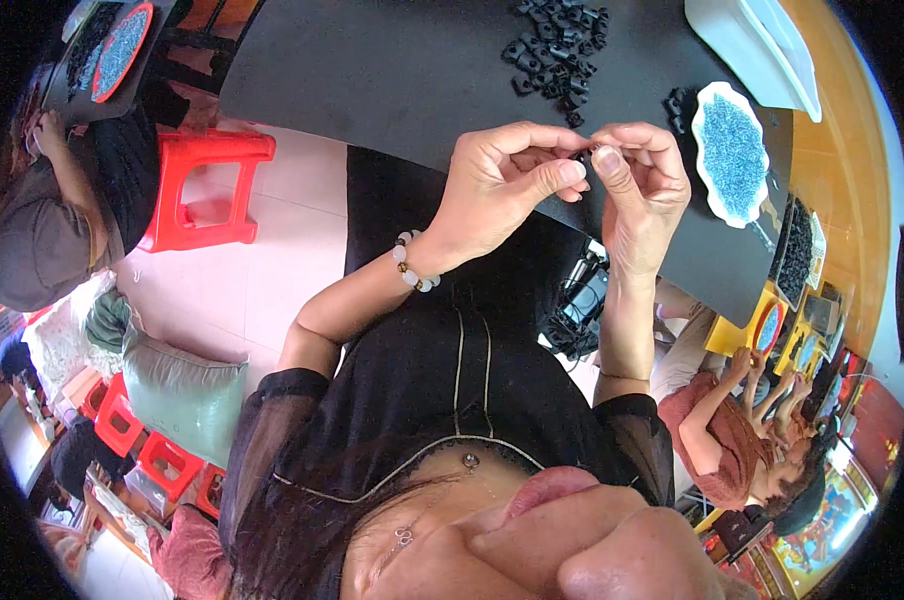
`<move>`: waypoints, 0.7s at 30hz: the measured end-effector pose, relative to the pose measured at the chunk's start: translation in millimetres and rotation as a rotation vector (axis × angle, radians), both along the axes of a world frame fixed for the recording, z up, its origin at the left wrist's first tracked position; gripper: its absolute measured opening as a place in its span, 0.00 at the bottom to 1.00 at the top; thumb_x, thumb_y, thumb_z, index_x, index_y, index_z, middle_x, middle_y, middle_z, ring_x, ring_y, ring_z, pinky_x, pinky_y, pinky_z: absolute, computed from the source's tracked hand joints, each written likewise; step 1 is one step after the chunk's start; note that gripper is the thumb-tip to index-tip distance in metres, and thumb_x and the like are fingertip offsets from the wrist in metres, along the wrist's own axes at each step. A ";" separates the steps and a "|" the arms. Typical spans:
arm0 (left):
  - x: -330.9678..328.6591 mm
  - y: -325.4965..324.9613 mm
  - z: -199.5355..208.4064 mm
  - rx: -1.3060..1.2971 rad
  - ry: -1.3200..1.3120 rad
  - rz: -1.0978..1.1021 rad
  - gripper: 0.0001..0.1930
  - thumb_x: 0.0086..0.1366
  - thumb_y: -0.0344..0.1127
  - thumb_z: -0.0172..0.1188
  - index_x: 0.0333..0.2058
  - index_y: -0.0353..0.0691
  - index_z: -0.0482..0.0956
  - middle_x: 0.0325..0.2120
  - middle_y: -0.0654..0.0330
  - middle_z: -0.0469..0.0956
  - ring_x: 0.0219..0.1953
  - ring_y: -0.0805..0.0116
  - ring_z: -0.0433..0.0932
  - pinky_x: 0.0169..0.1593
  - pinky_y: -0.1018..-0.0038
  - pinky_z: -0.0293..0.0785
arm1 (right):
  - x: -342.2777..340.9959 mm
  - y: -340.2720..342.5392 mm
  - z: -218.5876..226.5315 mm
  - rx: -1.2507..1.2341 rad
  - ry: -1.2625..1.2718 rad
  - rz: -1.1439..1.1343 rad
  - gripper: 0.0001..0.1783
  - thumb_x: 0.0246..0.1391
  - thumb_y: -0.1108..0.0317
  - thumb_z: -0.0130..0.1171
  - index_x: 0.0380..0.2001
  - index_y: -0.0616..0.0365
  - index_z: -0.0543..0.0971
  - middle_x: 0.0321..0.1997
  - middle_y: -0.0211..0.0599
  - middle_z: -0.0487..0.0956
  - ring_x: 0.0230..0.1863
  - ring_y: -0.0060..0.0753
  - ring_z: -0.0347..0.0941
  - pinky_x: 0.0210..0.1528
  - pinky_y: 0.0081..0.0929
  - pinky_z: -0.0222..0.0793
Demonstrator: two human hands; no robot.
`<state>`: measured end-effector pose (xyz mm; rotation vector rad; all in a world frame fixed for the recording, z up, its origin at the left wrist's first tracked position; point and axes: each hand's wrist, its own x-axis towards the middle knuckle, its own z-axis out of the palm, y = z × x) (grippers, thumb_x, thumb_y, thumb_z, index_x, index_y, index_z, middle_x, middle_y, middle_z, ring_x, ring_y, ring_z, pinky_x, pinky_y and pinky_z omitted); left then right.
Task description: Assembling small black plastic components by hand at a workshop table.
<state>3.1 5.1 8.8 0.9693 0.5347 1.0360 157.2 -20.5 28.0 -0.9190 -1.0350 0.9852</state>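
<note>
My left hand (pixel 507 190), with a beaded bracelet (pixel 412 262) on its wrist, pinches a small black plastic part (pixel 585 158) between thumb and forefinger. Close against it, my right hand (pixel 640 190) has its thumb and forefinger pressed together. Anything in that right pinch is too small or hidden to name. Both hands are raised at the near edge of the dark table (pixel 372 70). Beyond them lies a pile of similar black parts (pixel 557 50). To the right is a white scalloped dish (pixel 705 165) full of tiny blue-grey pieces (pixel 732 150).
A white plastic tub (pixel 757 50) stands at the far right of the table. A few black parts (pixel 679 105) lie beside the dish. On the left, a red stool (pixel 202 190) stands near another seated person (pixel 62 210). More people (pixel 722 430) work at the right.
</note>
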 end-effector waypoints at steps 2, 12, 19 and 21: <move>0.4 -0.9 -2.5 -0.016 -0.025 0.003 0.12 0.64 0.27 0.62 0.46 0.31 0.79 0.36 0.54 0.82 0.34 0.70 0.82 0.40 0.74 0.82 | -1.9 -2.6 2.0 -0.002 -0.118 -0.075 0.11 0.52 0.80 0.65 0.39 0.64 0.78 0.38 0.40 0.83 0.37 0.24 0.78 0.42 0.20 0.74; -5.8 -1.1 -8.5 -0.023 -0.034 -0.026 0.12 0.66 0.29 0.60 0.46 0.31 0.79 0.35 0.55 0.82 0.33 0.73 0.81 0.40 0.77 0.80 | 10.2 -6.1 15.1 0.404 -0.910 -0.149 0.11 0.49 0.76 0.65 0.38 0.63 0.82 0.37 0.38 0.85 0.35 0.34 0.78 0.41 0.27 0.74; -17.7 6.2 -12.8 0.048 0.014 0.061 0.12 0.67 0.30 0.59 0.47 0.32 0.79 0.34 0.58 0.81 0.34 0.74 0.80 0.40 0.78 0.79 | 37.3 13.7 12.6 -0.233 -0.933 -0.226 0.11 0.55 0.70 0.63 0.41 0.60 0.82 0.39 0.43 0.83 0.36 0.26 0.80 0.39 0.22 0.73; -20.4 8.3 -11.8 0.043 0.013 0.077 0.12 0.67 0.31 0.59 0.47 0.32 0.80 0.35 0.58 0.81 0.34 0.74 0.80 0.40 0.78 0.79 | 38.3 18.2 7.3 -0.201 -1.072 -0.235 0.10 0.53 0.67 0.66 0.38 0.58 0.83 0.35 0.43 0.82 0.35 0.31 0.79 0.38 0.26 0.72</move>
